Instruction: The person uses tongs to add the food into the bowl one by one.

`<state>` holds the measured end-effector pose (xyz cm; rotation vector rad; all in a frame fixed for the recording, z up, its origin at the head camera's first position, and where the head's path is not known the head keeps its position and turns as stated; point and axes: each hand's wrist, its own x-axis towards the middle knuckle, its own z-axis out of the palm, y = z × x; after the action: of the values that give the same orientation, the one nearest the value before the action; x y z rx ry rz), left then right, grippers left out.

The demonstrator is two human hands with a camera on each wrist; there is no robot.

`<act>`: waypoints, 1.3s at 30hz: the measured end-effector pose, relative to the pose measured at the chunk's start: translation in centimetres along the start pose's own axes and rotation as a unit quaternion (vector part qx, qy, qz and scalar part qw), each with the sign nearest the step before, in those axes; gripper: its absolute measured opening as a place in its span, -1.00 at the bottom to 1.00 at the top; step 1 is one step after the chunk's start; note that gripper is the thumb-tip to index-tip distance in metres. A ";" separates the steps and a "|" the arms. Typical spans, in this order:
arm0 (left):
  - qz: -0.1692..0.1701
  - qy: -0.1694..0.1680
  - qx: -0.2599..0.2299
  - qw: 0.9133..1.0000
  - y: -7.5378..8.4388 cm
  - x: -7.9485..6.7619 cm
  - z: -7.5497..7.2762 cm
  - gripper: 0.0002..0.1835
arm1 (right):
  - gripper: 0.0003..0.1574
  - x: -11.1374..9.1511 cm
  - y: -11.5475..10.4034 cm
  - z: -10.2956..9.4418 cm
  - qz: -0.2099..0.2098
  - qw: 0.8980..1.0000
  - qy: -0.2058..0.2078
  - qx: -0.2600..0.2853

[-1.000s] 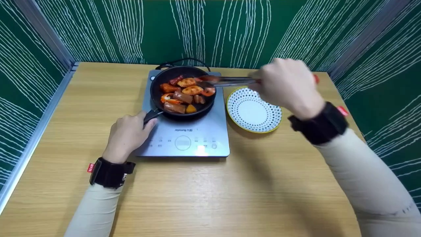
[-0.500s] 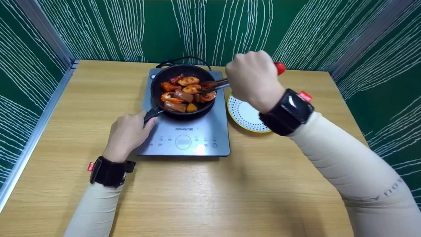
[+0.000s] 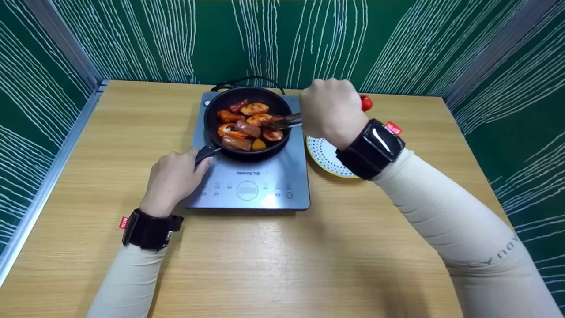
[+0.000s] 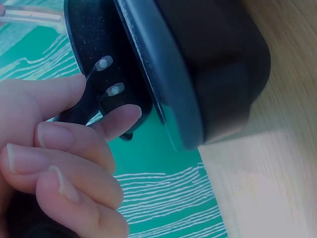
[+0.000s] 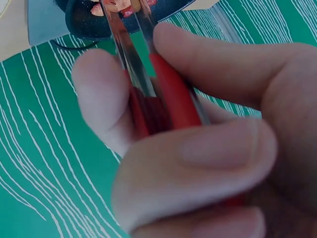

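Note:
My left hand (image 3: 174,179) grips the black handle (image 3: 205,153) of a frying pan (image 3: 212,128); in the left wrist view its fingers (image 4: 74,163) curl round that handle. Above the plate, my right hand (image 3: 332,110) holds metal tongs (image 3: 291,120) with red grips (image 5: 173,94). The tongs' tips reach into the pan's right side, touching or close to a shrimp (image 3: 273,135); which of these I cannot tell. Browned wing pieces (image 3: 255,109), brown chunks (image 3: 236,142) and a yellow-orange piece (image 3: 258,145) lie in the pan.
Under the pan is a silver induction cooker (image 3: 282,176) with a black cord (image 3: 251,78) behind. A dotted white plate (image 3: 326,154) with a yellow rim stands right of it, partly hidden by my right hand. Green panels (image 3: 212,39) surround the wooden table (image 3: 247,256).
My right hand has moved left from beyond the plate, then slightly lower, keeping the tongs in the pan. The shrimp has shifted slightly. My left hand stays on the handle.

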<state>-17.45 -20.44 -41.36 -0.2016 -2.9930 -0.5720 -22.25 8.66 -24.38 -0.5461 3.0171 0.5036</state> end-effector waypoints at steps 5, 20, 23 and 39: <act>0.000 -0.004 0.000 1.000 0.0 0.0 -0.1 -0.58 | -0.90 -0.7 0.5 -0.3 0.010 0.999 -0.014 0.030; -0.003 -0.003 -0.007 1.000 0.0 0.0 0.1 -0.58 | -0.91 0.3 1.2 -1.2 0.005 0.995 -0.077 0.055; 0.001 -0.002 -0.004 1.000 0.1 0.1 0.0 -0.58 | -0.90 0.3 1.4 -1.1 0.010 0.996 -0.076 0.052; -0.003 -0.002 -0.005 1.000 0.1 0.0 0.0 -0.59 | -0.90 -0.8 1.6 -0.3 0.010 0.999 -0.026 0.036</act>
<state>-17.44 -20.38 -41.33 -0.1944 -2.9961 -0.5891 -22.05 10.28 -23.56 -0.4909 2.9802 0.4008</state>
